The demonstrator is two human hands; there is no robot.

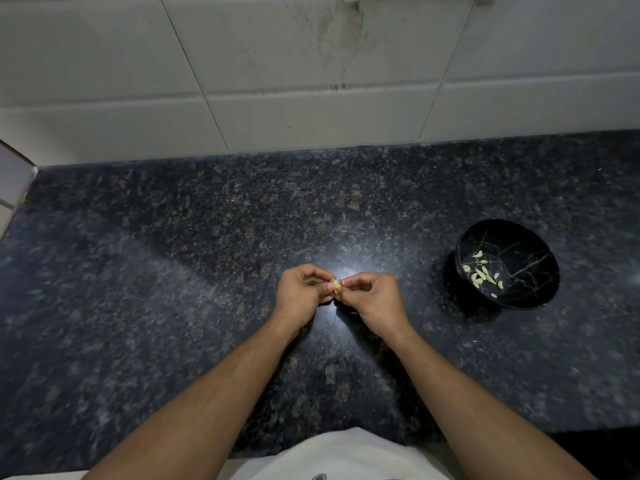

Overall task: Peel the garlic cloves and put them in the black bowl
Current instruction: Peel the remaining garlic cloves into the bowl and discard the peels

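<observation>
A small garlic clove (335, 285) with pale skin sits between my two hands above the middle of the dark granite counter. My left hand (302, 287) pinches it from the left, and my right hand (373, 296) pinches it from the right with its fingertips. The fingers cover most of the clove. To the right stands the black bowl (530, 268) with pale vein lines, and several peeled garlic cloves (483, 274) lie at its bottom.
The speckled granite counter (173, 271) runs the width of the view, with a white tiled wall (277, 81) behind it. A few bits of garlic skin (476, 342) lie on the counter near the bowl. The counter's front edge is close to my body.
</observation>
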